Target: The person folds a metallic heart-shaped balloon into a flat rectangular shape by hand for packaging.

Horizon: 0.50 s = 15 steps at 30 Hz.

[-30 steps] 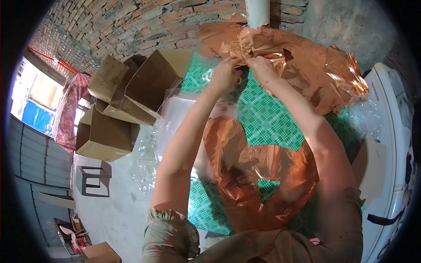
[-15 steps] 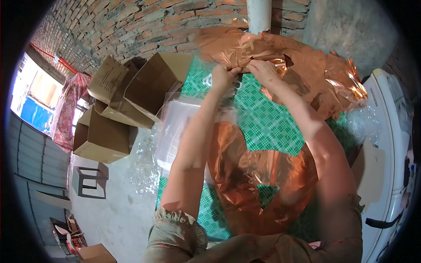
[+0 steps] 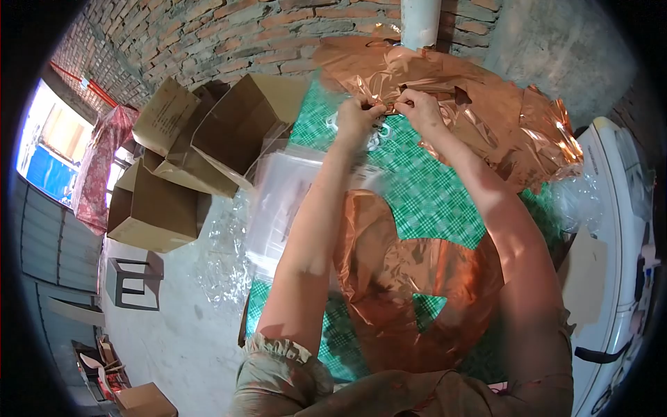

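Copper-coloured foil (image 3: 497, 111) spreads over the bench (image 3: 434, 201) from 12 to 2 o'clock, its near edge pinched between the fingertips of your left hand (image 3: 358, 121) and right hand (image 3: 422, 113). Print on the 10 o'clock carton (image 3: 165, 115) is too small to read.

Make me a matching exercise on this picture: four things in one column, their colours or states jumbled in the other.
1. Foil sheet between the left hand and right hand
2. Pipe
3. Work surface
4. Boxes

A. Green with a plaid pattern
B. Open, brown, at the left of the picture
C. Shiny, crumpled, copper-coloured
D. White, upright by the brick wall

Pairs: 1-C, 2-D, 3-A, 4-B
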Each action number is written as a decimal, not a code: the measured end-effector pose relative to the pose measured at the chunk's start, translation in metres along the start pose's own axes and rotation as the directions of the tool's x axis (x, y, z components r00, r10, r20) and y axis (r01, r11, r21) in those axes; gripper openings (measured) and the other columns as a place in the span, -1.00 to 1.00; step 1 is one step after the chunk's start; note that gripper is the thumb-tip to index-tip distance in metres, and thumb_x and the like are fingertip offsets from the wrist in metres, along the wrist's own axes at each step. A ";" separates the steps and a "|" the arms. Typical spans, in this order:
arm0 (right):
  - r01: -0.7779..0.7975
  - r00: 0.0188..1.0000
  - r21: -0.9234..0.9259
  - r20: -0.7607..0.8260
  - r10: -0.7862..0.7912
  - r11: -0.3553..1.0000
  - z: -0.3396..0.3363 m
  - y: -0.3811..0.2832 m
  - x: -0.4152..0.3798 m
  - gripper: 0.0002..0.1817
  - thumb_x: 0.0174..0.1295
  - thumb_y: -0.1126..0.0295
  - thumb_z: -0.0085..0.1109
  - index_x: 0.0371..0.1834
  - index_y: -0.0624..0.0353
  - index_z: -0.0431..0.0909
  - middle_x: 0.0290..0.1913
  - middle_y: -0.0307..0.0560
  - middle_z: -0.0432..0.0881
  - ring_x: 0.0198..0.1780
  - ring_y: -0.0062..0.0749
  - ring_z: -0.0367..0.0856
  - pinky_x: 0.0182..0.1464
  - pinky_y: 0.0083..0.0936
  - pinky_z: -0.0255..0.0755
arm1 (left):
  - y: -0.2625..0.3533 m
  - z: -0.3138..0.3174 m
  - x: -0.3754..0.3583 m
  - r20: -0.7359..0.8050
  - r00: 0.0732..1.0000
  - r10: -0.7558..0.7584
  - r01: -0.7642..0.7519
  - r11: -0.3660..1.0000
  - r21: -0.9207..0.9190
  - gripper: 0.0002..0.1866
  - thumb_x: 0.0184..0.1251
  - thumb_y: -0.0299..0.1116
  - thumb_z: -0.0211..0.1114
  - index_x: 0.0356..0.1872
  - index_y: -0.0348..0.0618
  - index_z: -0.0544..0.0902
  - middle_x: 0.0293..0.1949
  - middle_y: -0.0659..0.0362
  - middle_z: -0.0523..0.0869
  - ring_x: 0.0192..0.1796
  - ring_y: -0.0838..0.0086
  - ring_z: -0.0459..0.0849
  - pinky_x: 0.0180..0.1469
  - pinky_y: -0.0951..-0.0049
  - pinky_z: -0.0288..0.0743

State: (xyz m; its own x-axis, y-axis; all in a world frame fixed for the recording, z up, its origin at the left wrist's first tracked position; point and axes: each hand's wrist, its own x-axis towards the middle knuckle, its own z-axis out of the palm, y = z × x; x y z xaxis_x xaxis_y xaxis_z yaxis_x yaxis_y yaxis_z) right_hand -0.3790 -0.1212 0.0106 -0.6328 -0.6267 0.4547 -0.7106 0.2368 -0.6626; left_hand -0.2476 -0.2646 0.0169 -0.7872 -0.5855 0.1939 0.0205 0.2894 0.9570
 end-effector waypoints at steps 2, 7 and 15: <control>-0.056 0.998 0.043 0.031 0.055 0.997 0.001 0.000 0.002 -0.79 0.24 0.32 0.52 -0.21 0.20 0.73 -0.22 0.02 0.83 -0.15 -0.06 0.81 -0.05 -0.17 0.63 | 0.003 -0.001 -0.002 0.010 1.000 0.005 -0.005 0.999 0.047 -0.83 0.36 -0.45 0.58 -0.14 -0.32 0.84 -0.29 0.17 0.88 -0.32 0.56 0.76 -0.23 0.47 0.63; -0.116 0.993 0.209 0.010 0.116 0.971 0.000 -0.008 0.004 -0.79 0.18 0.38 0.57 -0.27 0.21 0.70 -0.26 -0.08 0.79 -0.20 -0.22 0.76 -0.07 -0.24 0.62 | -0.005 -0.001 0.002 0.030 0.999 0.043 -0.043 0.999 -0.011 -0.82 0.35 -0.43 0.62 -0.15 -0.30 0.84 -0.25 0.20 0.88 -0.25 0.57 0.77 -0.14 0.49 0.67; 0.387 0.902 -0.159 -0.140 -0.409 0.908 -0.016 -0.020 -0.017 -0.83 0.24 0.36 0.53 -0.17 0.13 0.76 -0.19 -0.11 0.69 -0.06 -0.11 0.62 0.04 -0.20 0.55 | -0.018 0.001 0.010 0.014 0.998 0.061 -0.061 0.997 -0.041 -0.87 0.40 -0.48 0.57 -0.14 -0.29 0.81 -0.22 0.18 0.88 -0.23 0.57 0.78 -0.14 0.52 0.66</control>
State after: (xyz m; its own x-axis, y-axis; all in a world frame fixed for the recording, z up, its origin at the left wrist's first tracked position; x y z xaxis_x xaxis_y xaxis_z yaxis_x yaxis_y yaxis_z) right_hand -0.3590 -0.1037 0.0253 -0.3232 -0.5578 0.7644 -0.9392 0.0902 -0.3313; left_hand -0.2561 -0.2748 0.0015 -0.7932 -0.5556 0.2492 0.0934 0.2934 0.9514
